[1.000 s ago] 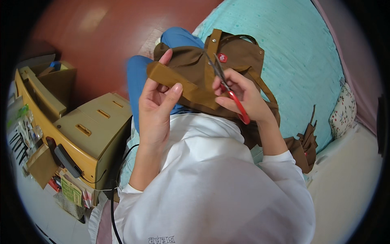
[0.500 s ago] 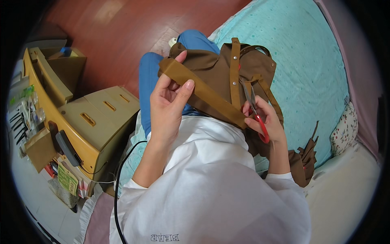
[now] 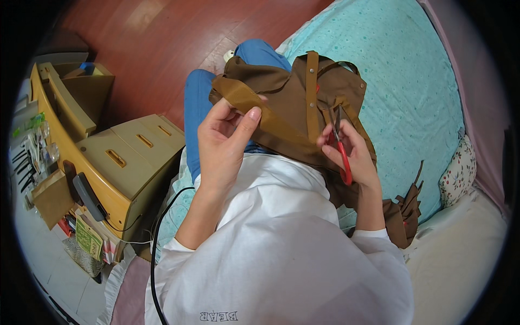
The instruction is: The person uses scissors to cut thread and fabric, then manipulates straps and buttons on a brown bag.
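My left hand (image 3: 223,142) pinches a flat tan-brown fabric band (image 3: 238,93) between thumb and fingers. The band bends over the fingers and slants down to the right, toward my other hand. Red-handled scissors (image 3: 345,165) are in my right hand (image 3: 356,151), blades pointing away from me and a little apart. The right fingertips are close to the band's near end; whether they also grip it, I cannot tell. Under both hands a brown fabric bag (image 3: 290,111) lies across my lap, with a strap (image 3: 312,81) bearing metal snaps.
I sit with blue-trousered legs (image 3: 197,103) on a bed with a turquoise sheet (image 3: 406,86). At the right lie another brown fabric piece (image 3: 401,222) and a patterned pillow (image 3: 459,170). A drawer cabinet (image 3: 127,154) stands left, and a black cable (image 3: 155,260) runs beside me.
The band has gone from straight and taut to slack and bent. My left index finger has come down behind it. My right hand with the scissors has shifted slightly left and away from me.
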Demonstrator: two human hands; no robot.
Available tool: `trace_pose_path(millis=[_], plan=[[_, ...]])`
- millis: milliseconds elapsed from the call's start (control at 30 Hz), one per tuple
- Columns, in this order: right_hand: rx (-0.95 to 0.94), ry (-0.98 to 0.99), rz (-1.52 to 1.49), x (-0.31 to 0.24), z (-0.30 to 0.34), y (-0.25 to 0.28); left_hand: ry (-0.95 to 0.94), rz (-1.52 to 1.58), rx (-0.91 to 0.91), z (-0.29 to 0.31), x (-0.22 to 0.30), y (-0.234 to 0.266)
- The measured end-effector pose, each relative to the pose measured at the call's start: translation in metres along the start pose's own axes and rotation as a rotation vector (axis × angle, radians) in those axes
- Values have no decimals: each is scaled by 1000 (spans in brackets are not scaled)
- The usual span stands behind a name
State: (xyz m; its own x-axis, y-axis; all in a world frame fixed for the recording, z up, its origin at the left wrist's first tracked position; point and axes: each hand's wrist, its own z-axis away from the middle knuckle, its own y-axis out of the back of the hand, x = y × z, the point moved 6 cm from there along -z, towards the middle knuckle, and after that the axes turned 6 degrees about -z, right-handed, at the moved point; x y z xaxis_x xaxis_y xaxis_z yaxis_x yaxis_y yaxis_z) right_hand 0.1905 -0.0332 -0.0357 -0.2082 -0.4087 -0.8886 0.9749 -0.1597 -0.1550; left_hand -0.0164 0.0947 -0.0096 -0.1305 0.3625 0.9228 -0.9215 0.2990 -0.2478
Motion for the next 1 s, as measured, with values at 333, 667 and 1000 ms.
trace_pose_path(millis=[333,667,1000], plan=[[33,339,-242,-53,-30,-50,-20,-81,-89,8,3,-15],[21,281,-175,-60,-32,-73,-15,-93,-111,12,4,-22],[-2,263,-232,-56,-32,-73,18,-66,-103,14,4,-23]])
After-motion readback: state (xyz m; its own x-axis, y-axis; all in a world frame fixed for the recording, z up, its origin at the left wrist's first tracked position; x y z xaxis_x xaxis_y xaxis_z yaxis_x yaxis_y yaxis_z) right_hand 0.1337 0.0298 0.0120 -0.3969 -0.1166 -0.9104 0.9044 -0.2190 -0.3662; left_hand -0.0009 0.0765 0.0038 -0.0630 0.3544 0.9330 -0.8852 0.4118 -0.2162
